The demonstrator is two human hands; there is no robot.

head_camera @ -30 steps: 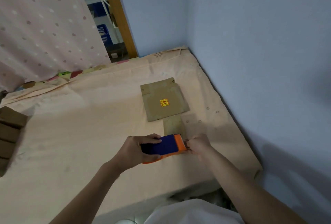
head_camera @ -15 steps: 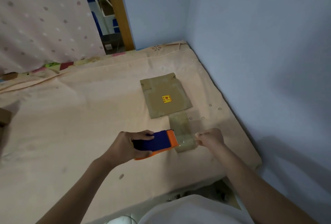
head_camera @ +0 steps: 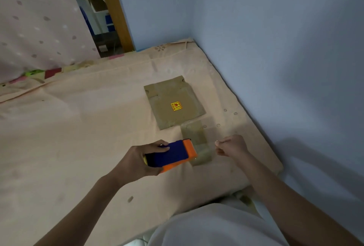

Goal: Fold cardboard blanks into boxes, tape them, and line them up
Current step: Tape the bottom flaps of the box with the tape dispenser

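Note:
A flat cardboard blank with a yellow sticker lies on the bed, and one narrow flap reaches toward me. My left hand grips a blue and orange tape dispenser just above the bed, left of that flap. My right hand pinches the end of a clear strip of tape stretched from the dispenser's orange end across the flap.
The bed has a peach sheet and meets the blue wall on the right. A dotted curtain and a wooden door frame stand at the back. The bed's near edge is close to my body.
My right hand has pulled away to the right, drawing a longer strip of tape out of the dispenser. The view has shifted and the stacked boxes at the left edge have left the frame.

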